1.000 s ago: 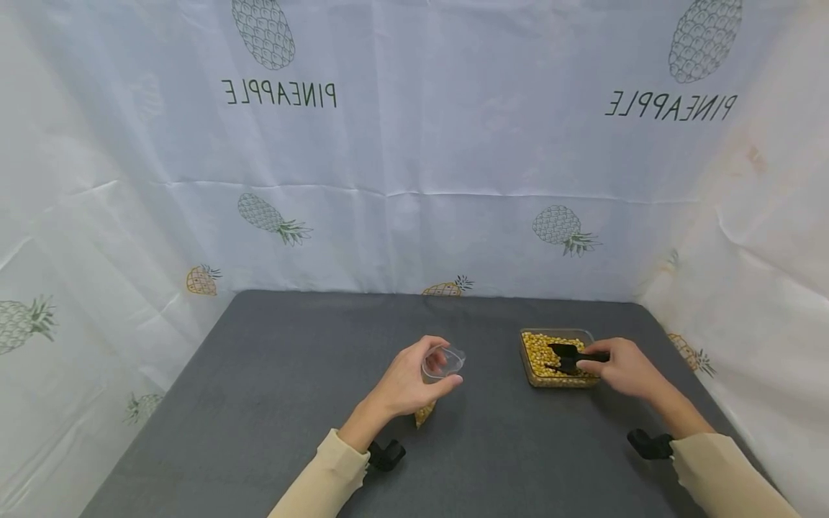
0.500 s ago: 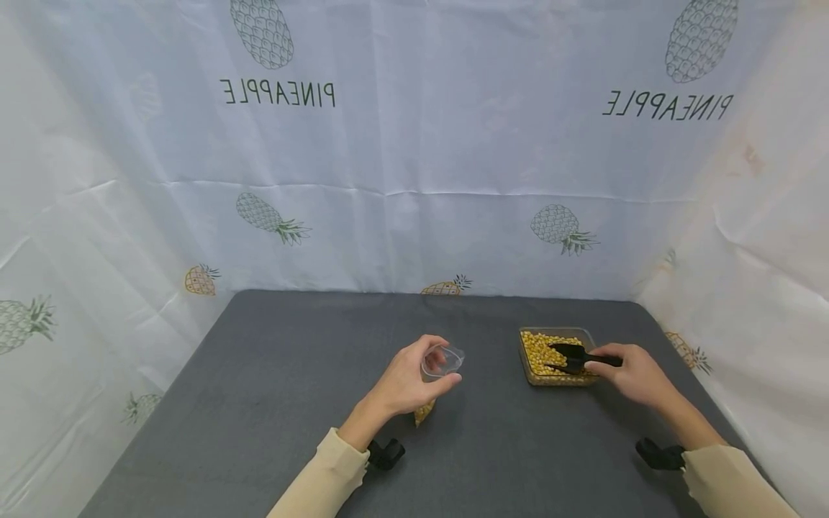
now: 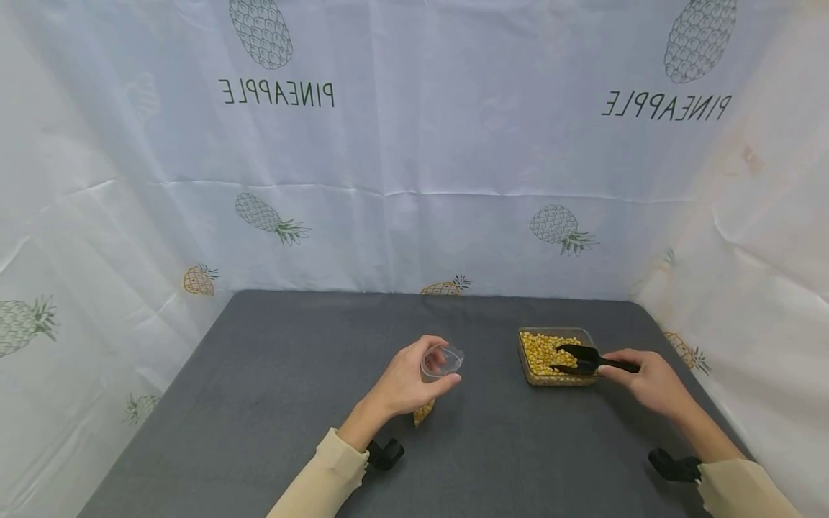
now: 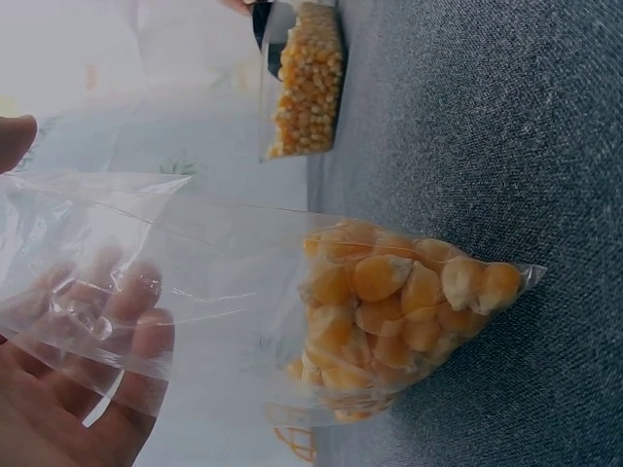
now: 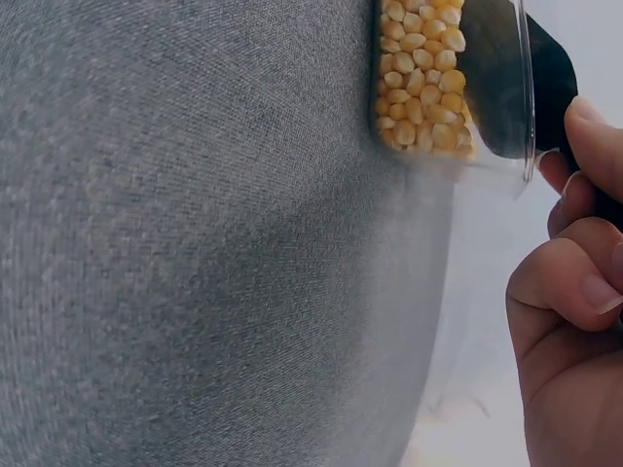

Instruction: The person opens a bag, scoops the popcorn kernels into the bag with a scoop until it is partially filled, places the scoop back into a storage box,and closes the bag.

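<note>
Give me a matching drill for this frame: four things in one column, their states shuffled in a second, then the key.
Things:
1. bag
2. scoop
3. tray
4. table

States:
A. black, handle gripped by the right hand
B. grey, bears everything
C. clear plastic, mouth held open by the left hand, some corn at its bottom
D. clear, holds corn kernels, stands on the table

Pairs: 1-C, 2-A, 3-D, 4-B

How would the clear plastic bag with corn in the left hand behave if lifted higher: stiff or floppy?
Probably floppy: the clear plastic bag is thin, creased film in the left hand. Likely bottom-heavy, since the corn kernels bunch at its lower end on the table. It may sag shut if released.
</note>
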{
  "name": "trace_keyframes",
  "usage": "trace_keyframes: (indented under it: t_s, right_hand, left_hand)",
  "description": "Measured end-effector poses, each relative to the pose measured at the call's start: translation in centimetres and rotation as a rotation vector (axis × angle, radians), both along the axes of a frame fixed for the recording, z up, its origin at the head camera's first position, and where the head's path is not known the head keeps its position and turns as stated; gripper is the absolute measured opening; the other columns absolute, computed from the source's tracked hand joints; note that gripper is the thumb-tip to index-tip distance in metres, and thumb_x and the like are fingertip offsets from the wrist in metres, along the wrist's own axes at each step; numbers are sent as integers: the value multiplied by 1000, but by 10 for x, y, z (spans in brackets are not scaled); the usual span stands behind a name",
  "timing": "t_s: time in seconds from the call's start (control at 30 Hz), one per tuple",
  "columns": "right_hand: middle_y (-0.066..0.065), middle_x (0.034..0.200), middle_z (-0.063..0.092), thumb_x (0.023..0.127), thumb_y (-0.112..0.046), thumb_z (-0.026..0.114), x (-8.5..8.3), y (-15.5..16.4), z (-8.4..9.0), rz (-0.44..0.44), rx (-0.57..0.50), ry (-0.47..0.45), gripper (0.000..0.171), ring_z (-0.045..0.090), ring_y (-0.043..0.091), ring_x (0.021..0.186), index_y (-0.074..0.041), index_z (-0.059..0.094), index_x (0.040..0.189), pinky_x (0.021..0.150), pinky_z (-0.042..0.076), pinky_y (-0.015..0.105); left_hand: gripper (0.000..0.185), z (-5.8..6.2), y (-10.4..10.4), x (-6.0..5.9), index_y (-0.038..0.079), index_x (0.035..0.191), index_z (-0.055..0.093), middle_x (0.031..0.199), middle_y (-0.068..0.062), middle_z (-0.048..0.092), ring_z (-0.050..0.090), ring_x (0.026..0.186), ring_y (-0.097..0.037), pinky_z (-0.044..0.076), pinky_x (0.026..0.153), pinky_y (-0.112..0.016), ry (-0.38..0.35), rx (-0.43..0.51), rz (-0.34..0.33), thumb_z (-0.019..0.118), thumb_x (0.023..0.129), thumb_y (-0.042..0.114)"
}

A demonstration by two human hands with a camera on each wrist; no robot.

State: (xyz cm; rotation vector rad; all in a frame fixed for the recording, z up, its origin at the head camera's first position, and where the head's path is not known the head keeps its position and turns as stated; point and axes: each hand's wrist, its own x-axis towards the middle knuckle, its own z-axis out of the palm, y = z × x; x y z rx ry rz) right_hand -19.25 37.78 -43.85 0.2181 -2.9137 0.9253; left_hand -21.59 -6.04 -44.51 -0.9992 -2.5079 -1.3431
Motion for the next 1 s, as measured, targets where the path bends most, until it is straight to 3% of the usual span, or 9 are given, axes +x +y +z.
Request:
trace_keyframes:
  t_s: [0.23,0.43,0.57,0.67,0.77,0.87,1.0]
  right_hand:
    - [35,127,61,101,-34,65,3,5,-2,-47,-17,-25,48,55,56,115,6,66,128,78,53,58]
    - [35,129,60,102,-34,65,5,7,-6,-76,-61,-29,48,58,53,113,5,65,130,71,54,45]
    - [35,129,59,102,-34,65,7,7,-6,-90,-104,-45,50,66,35,94,6,63,133,64,51,37]
    - [34,129,60,101,-34,66,8,6,-4,-92,-137,-54,52,65,16,82,6,61,134,64,52,35]
    - [33,128,61,101,-35,66,9,4,-1,-97,-154,-43,52,64,12,83,5,62,134,64,53,35]
    - [27,120,65,101,-35,67,9,-1,2,-99,-181,-22,51,60,16,75,5,63,133,60,49,35]
    - [9,83,63,100,-31,68,9,-9,5,-88,-236,2,47,47,20,57,5,64,130,53,42,35]
  left_hand:
    - [53,0,0,0,3,133,57,102,-3,63,58,86,-11,51,74,-30,2,4,-3,73,94,34]
    - [52,0,0,-1,4,133,57,102,-5,64,58,86,-12,51,74,-30,4,8,-6,74,94,34]
    - [53,0,0,-1,2,133,57,102,-5,64,58,86,-12,51,74,-30,3,7,-6,74,94,34]
    - [54,-1,0,-1,2,134,57,102,-6,64,59,87,-13,51,75,-30,-2,5,-7,74,94,34]
    - [54,0,0,-1,2,134,57,103,-7,64,59,87,-13,51,75,-30,-6,6,-8,74,94,34]
    - [53,0,0,-1,3,133,57,103,-6,64,59,87,-13,51,75,-30,-7,7,-9,73,94,35]
    - [52,0,0,0,4,133,57,103,-6,64,58,86,-12,51,75,-30,-10,11,-10,73,94,36]
